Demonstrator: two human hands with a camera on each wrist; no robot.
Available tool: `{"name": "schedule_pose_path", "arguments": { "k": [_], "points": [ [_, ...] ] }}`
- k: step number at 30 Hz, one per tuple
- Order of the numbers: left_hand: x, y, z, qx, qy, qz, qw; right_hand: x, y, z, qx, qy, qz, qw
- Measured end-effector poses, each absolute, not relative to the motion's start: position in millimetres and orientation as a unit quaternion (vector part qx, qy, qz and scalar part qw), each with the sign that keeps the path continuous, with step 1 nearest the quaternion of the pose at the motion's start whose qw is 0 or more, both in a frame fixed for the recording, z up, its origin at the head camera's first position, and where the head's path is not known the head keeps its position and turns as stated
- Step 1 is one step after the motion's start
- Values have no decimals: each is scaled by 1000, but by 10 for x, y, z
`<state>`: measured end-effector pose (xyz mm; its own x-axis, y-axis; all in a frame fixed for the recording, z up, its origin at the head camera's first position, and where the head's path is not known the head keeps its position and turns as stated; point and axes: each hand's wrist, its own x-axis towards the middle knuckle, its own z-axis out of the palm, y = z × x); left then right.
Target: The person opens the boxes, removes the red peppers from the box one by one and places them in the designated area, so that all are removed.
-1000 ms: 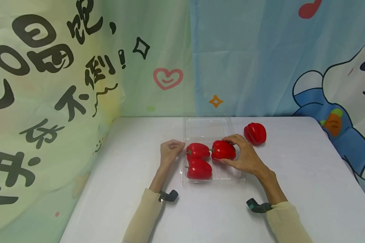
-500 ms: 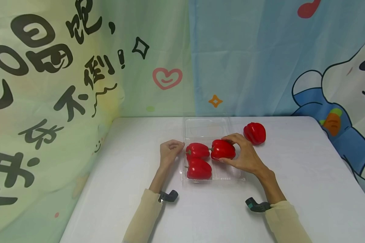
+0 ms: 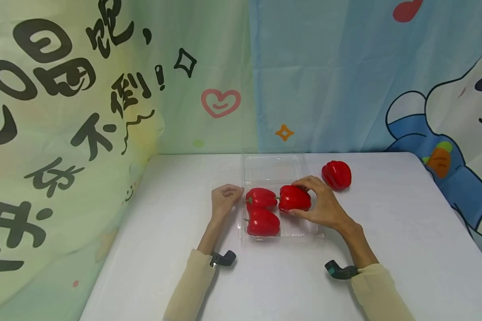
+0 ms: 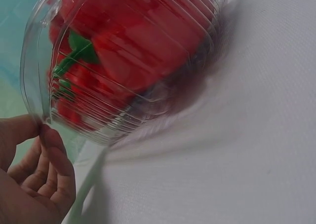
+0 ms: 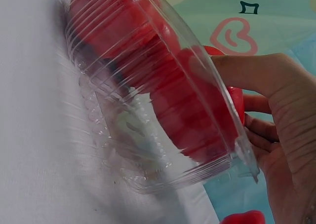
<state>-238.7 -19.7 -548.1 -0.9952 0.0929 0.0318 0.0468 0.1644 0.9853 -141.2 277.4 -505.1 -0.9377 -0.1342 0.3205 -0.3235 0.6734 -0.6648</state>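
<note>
White table [image 3: 176, 214]: bears my clear box [image 3: 293, 228].
Left hand [image 3: 225, 200]: pinches the box's left rim [image 4: 29, 76], I judge to steady it.
Right hand [image 3: 324, 206]: grips one pepper [image 3: 295, 198] inside the box (two others [image 3: 263, 223] lie there).

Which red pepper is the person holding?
The back-right pepper in the clear box, gripped by the right hand; no hand grips the back-left pepper, the front-left pepper or the outside pepper.
</note>
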Motion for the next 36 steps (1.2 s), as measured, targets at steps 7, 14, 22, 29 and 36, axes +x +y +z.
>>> {"name": "schedule_pose_path", "arguments": {
  "k": [7,14,22,29,36],
  "points": [
    [-2385,-183,-5489,47,762,645,16,-1399,2766,-5086,127,-906,379,141],
    [-2371,-173,-5472,48,765,642,22,-1356,2768,-5081,118,-901,387,157],
    [-2350,-191,-5466,37,763,645,20,-1354,2764,-5096,113,-896,396,165],
    [-2352,-174,-5481,35,764,644,21,-1342,2777,-5071,111,-894,400,172],
    [-2342,-165,-5452,39,766,641,15,-1350,2808,-5068,110,-897,385,189]
  ]
}}
